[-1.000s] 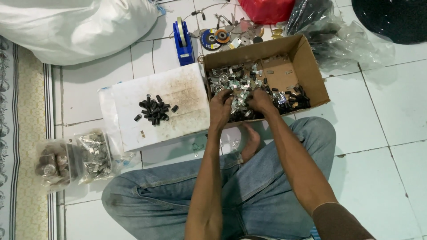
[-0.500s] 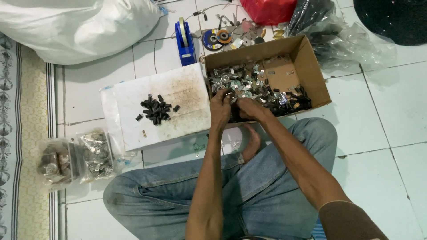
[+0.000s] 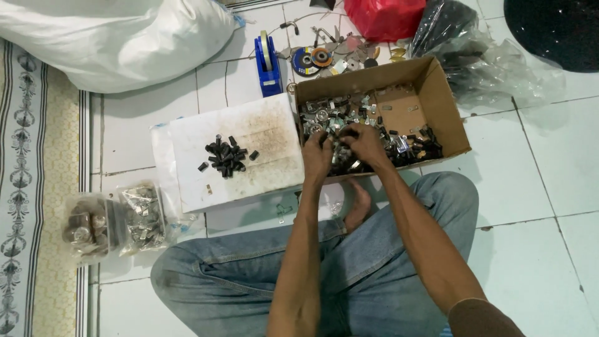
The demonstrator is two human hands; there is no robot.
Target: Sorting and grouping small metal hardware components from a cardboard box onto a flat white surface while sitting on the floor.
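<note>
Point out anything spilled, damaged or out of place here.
A few small parts lie strayed from the black pile on the stained white board. Both hands, left hand and right hand, dig in the cardboard box.

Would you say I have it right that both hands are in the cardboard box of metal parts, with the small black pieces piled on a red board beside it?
Not quite: the head view shows the black pieces on a white board, not red. Both the left hand and right hand are in the cardboard box of metal parts.

White tiled floor (image 3: 549, 187), evenly lit; patterned rug (image 3: 37, 156) along its left edge, large white sack (image 3: 118, 37) beside the rug's upper end.
</note>
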